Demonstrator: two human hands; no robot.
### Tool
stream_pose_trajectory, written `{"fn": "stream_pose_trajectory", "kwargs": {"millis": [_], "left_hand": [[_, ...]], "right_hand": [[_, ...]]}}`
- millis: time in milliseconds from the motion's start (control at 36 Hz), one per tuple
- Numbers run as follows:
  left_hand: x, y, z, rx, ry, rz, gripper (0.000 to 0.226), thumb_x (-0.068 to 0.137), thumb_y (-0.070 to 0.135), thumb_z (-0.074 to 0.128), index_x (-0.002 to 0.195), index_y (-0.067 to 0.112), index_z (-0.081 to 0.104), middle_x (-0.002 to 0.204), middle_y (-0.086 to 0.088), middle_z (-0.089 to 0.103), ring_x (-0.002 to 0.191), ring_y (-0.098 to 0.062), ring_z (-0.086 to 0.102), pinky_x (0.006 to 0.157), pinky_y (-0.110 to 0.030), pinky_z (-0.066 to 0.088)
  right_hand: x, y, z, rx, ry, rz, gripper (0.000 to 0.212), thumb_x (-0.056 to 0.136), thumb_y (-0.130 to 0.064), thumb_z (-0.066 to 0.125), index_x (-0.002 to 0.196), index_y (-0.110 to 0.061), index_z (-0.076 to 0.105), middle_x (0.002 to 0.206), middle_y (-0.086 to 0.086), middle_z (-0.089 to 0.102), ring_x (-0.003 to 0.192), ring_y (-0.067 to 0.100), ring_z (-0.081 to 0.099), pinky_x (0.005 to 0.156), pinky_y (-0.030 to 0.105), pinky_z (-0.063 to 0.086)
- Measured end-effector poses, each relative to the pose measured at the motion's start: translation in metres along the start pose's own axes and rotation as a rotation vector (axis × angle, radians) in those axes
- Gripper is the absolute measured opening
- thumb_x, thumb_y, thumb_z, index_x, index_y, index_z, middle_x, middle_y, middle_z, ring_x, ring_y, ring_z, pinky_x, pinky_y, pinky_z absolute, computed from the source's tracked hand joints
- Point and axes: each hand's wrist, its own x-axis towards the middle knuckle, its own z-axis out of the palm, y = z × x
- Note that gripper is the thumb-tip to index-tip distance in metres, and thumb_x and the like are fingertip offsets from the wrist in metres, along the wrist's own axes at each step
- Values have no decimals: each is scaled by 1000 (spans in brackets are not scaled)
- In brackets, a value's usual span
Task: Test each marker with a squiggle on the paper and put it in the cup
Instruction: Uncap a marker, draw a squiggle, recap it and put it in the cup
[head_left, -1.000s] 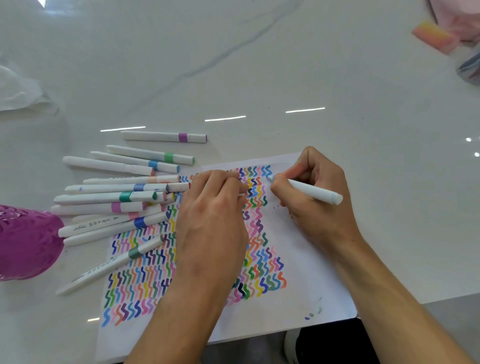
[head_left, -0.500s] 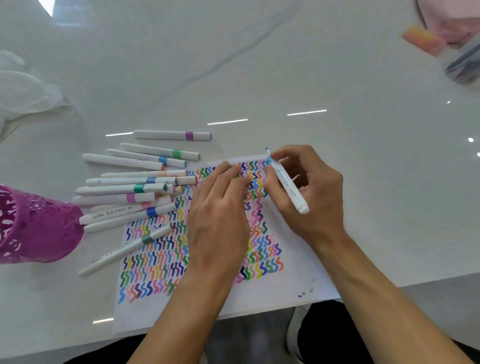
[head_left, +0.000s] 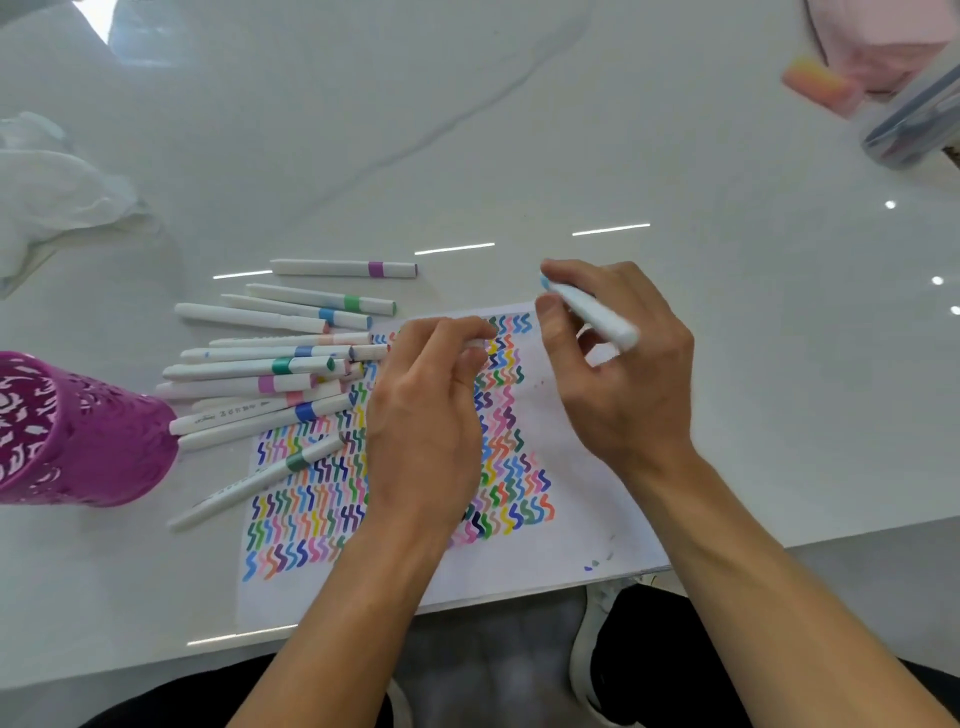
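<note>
Raised off paper, marker in right hand; left hand pinches cap.

Left hand knuckles-up, pinching white cap, right hand beside it, gripping marker

This is an indoor sit-down work spot, though whether home, office or classroom cannot be told: a wide glossy white counter, veined grey like marble, mirrors thin strips of ceiling light. Stationery lies on it: a sheet of paper filled with coloured squiggles, a spread of markers and a purple cut-out cup, with a pink cloth and a clear case at the far edge. Below the near edge show a grey floor and a white shoe.
</note>
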Motion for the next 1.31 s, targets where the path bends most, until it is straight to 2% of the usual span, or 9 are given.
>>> {"fn": "stream_pose_trajectory", "kwargs": {"millis": [83,139,222,333,722,833,917,1111,1306], "left_hand": [[-2,2,-5,-215,-60,-157,18,104,36,54,115,40,67,103,19,66,92,0,64,78,-14,53],[-3,3,-10,-378,-78,-254,18,102,34,57,114,43,67,91,14,72,85,-3,69,73,-23,59],[-4,4,-16,-579,-73,-349,23,99,18,64,117,30,68,92,13,75,84,-3,73,73,-14,56],[-9,2,-23,-743,-116,-423,21,97,9,65,116,16,68,96,2,77,89,-12,75,80,-22,60],[-23,5,-38,-641,-231,-237,24,99,5,60,110,25,70,92,11,76,86,-6,73,77,-14,55],[-24,2,-44,-556,-219,-213,26,99,13,63,102,38,70,90,10,74,88,-9,72,77,-27,60],[-24,3,-49,-545,-229,-222,22,100,16,62,102,36,70,90,6,74,87,-12,72,80,-34,61],[-30,2,-56,-560,-245,-248,14,100,16,61,106,21,73,78,5,74,72,-8,72,67,-17,56],[-33,-3,-59,-464,-175,-194,20,99,22,63,99,41,70,75,13,73,68,-6,69,63,-15,55]], "right_hand": [[-1,-12,-8,209,-28,214,16,101,-24,63,108,-18,76,103,-6,74,80,11,72,64,23,57],[-4,-20,-12,341,-45,365,13,101,-29,62,104,-25,73,91,-8,75,73,14,73,61,27,58],[-10,-30,-17,492,-65,463,7,100,-25,62,103,-21,68,84,1,75,71,19,73,61,24,57],[-19,-39,-22,604,-113,522,5,99,-20,63,101,-15,63,84,5,77,69,25,74,62,28,58],[-27,-52,-20,632,-196,566,6,103,-12,62,98,-13,66,77,6,76,65,25,73,59,27,58],[-27,-57,-21,627,-221,553,8,102,-14,64,96,-16,68,75,5,76,64,24,73,59,25,58],[-30,-60,-20,622,-230,554,5,101,-15,67,97,-17,70,74,4,75,62,20,72,58,23,57],[-34,-66,-18,694,-225,607,7,99,-15,70,92,-16,72,68,3,72,55,18,65,56,25,55],[-33,-68,-10,753,-291,671,6,98,-15,68,93,-12,71,72,6,75,61,21,74,59,26,59]]}}
